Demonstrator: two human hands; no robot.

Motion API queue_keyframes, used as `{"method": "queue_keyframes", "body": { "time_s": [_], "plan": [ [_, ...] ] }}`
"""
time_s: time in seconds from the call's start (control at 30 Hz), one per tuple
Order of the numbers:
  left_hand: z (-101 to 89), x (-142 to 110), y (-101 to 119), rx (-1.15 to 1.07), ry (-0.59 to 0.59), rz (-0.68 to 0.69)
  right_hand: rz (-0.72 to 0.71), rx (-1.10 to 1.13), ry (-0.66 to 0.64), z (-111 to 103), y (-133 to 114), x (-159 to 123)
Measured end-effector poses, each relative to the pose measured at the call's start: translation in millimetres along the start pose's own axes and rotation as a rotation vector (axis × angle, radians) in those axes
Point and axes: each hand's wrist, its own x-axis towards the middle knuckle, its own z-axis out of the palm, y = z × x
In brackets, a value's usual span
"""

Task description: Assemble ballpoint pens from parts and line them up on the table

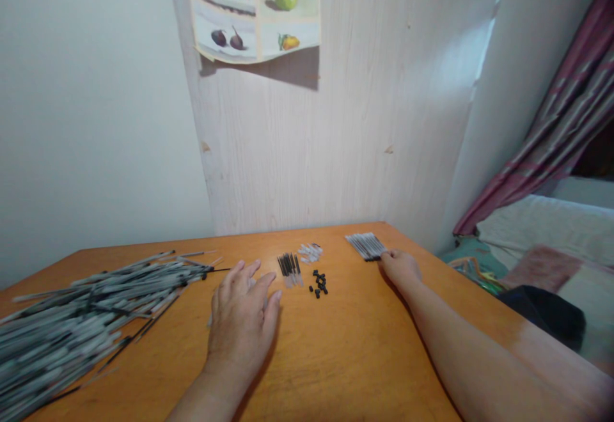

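Note:
My left hand (pixel 244 320) is over the table with its fingers spread, palm down; pale translucent pieces show partly between and beside its fingers. My right hand (pixel 401 270) has its fingers closed at the near right end of a neat row of slim clear pens (pixel 365 246) with black ends. Its fingertips hide the end of the pen they pinch. Between the hands lie a small row of black-and-clear pen tips (pixel 290 270), a cluster of small black caps (pixel 320 283) and a little heap of clear plastic pieces (pixel 311 253).
A large loose pile of slim grey and black pen refills or tubes (pixel 91 313) covers the left of the orange wooden table (pixel 345 358). A wall with a fruit print (pixel 256 9) stands behind. Past the table's right edge are a bed (pixel 566 230), a dark cloth item (pixel 544 313) and a curtain (pixel 532 134).

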Motion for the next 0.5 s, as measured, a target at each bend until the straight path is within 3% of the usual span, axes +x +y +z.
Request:
{"method": "queue_keyframes", "body": {
  "time_s": [0.5],
  "plan": [
    [-0.2, -0.4, 0.3, 0.009, -0.013, -0.014, -0.01, -0.018, 0.006, 1.0, -0.2, 0.7]
  ]
}}
